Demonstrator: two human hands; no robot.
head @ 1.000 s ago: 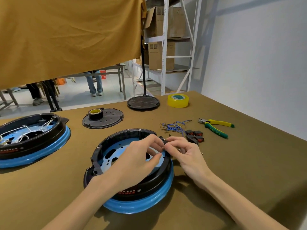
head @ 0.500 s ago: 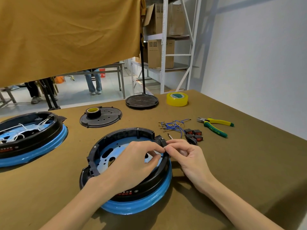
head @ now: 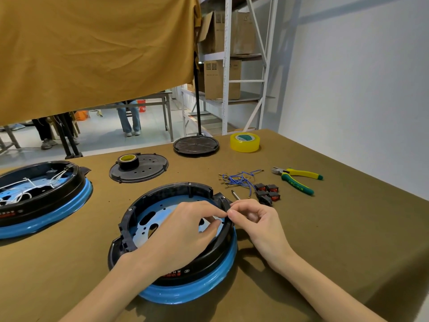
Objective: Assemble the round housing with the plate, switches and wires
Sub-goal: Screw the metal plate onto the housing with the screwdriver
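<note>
Round housing (head: 176,270), tabletop (head: 325,252): left hand (head: 183,235) and right hand (head: 257,225) pinch something unseen at its right rim. Risk: narrow grip slips, part drops inside onto blue plate (head: 148,224).

The left hand (head: 183,231) hides part of the blue plate (head: 148,225). What the fingertips (head: 228,213) pinch is too small to tell. The second housing (head: 41,196) is cut off at the left edge.
</note>
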